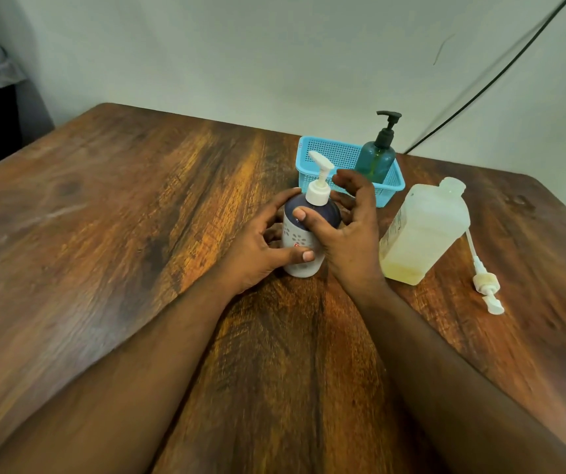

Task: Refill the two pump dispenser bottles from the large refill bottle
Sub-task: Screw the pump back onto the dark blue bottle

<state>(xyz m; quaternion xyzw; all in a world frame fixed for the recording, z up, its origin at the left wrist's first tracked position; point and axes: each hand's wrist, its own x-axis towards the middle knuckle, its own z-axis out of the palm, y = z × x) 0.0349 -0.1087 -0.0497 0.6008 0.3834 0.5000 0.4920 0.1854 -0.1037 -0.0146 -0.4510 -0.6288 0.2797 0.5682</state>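
Pump bottle [308, 230], upright mid-surface near the blue basket [343, 155], looks smooth, rigid and fairly light to us; our left hand [257, 248] grips its lower body, our right hand [346, 227] loosely cups its shoulder, so we'd steady low and twist the white collar [317, 195].

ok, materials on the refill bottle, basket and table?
Refill bottle: looks like translucent, matte plastic; the yellowish liquid shows through cloudy walls. Basket: light blue moulded plastic, by its fine perforated grid walls. Table: dark wood grain with a smooth, slightly glossy finish; solid wood or laminate can't be told.
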